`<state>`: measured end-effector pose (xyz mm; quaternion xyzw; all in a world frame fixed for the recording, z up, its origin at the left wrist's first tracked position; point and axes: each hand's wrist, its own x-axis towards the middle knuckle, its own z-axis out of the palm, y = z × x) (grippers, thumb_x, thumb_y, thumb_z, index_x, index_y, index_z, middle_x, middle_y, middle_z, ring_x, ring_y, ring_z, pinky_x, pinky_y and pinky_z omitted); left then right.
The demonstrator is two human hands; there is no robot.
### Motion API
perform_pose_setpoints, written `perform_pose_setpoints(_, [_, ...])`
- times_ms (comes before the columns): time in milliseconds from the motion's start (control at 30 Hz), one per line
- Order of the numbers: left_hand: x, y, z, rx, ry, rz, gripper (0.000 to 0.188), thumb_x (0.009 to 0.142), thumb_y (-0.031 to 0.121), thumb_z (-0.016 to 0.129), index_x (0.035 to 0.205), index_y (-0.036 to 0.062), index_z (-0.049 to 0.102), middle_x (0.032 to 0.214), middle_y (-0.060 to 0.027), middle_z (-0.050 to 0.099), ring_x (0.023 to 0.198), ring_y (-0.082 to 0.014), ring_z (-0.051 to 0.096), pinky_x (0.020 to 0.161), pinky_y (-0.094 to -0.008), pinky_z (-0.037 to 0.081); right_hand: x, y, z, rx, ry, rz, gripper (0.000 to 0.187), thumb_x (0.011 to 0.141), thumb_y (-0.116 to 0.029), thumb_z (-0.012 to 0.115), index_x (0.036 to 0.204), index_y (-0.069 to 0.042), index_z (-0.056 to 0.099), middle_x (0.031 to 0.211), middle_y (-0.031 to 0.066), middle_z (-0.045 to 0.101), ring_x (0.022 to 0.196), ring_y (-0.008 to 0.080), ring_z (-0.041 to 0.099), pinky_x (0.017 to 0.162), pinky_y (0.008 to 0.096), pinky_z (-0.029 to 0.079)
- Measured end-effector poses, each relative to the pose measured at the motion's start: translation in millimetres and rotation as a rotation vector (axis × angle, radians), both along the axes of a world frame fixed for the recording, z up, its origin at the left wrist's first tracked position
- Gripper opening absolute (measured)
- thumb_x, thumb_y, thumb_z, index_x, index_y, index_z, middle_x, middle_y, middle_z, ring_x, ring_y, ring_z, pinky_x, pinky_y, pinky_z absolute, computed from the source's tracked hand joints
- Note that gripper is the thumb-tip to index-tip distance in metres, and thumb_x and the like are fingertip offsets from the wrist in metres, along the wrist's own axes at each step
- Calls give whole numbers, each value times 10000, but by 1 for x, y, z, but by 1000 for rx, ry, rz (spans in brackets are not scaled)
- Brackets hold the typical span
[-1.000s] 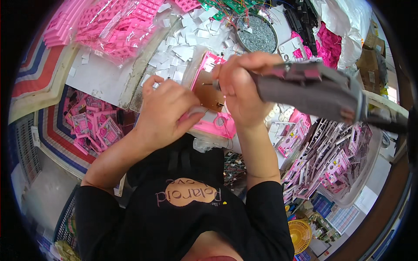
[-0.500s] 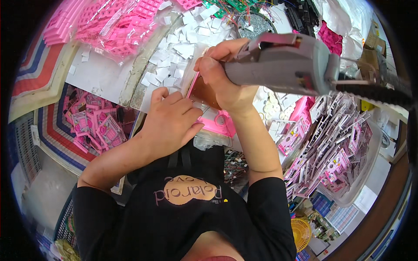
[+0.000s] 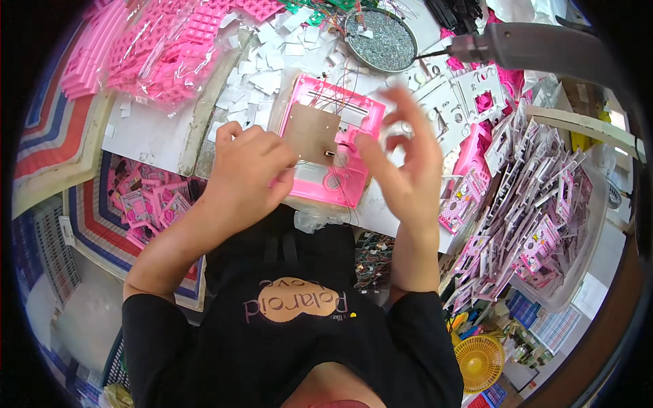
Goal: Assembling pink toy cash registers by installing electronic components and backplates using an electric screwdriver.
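Note:
A pink plastic casing [image 3: 314,191] lies in front of me, with a brown board [image 3: 309,136] and thin wires inside it. My left hand [image 3: 253,166] is closed, its fingers curled at the casing's left edge and the thumb pressed there. Over the casing's right side, my right hand [image 3: 408,153] is open and holds nothing; motion blurs its fingertips. To the upper right, a grey electric screwdriver [image 3: 517,49] hangs apart from my hand, its bit pointing left. The bit's tip is beside a round tray of small screws [image 3: 381,42].
White paper pieces [image 3: 265,78] are scattered behind my left hand. Bagged pink parts [image 3: 160,58] lie at the far left. Printed pink panels fill a clear bin [image 3: 590,224] on the right. A lower container of pink parts [image 3: 151,200] sits at left, a yellow basket [image 3: 479,360] at lower right.
My right hand has let go of the screwdriver, which now hangs further right. The casing and its board have come into fuller view. My left hand has shifted slightly left.

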<state>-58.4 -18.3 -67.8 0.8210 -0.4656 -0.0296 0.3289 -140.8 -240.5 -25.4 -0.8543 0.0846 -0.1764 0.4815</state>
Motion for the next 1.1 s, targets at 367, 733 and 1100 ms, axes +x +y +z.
perform_pose_setpoints(367, [4, -4, -2, -113, 193, 186, 189, 778, 61, 725, 933, 101, 626, 953, -24, 636, 821, -220, 539, 838, -366, 365, 29, 21, -23, -103, 115, 408, 253, 823, -36, 696, 1075, -44, 725, 857, 128, 692, 685, 230, 670, 622, 314, 528])
perform_pose_setpoints(733, [1, -8, -5, -34, 134, 121, 169, 782, 183, 774, 896, 133, 660, 932, 16, 642, 887, -198, 588, 853, -402, 321, 13, 20, -29, 131, 283, 270, 120, 836, -95, 686, 921, -20, 723, 758, 149, 692, 687, 339, 676, 654, 413, 539])
perform_pose_setpoints(1100, [10, 6, -11, -88, 333, 28, 116, 830, 150, 746, 937, 122, 710, 960, -1, 670, 934, -206, 611, 884, -391, 347, 21, 20, -28, -1, 324, 357, 155, 829, -163, 719, 887, -20, 723, 750, 146, 712, 712, 317, 711, 653, 409, 553])
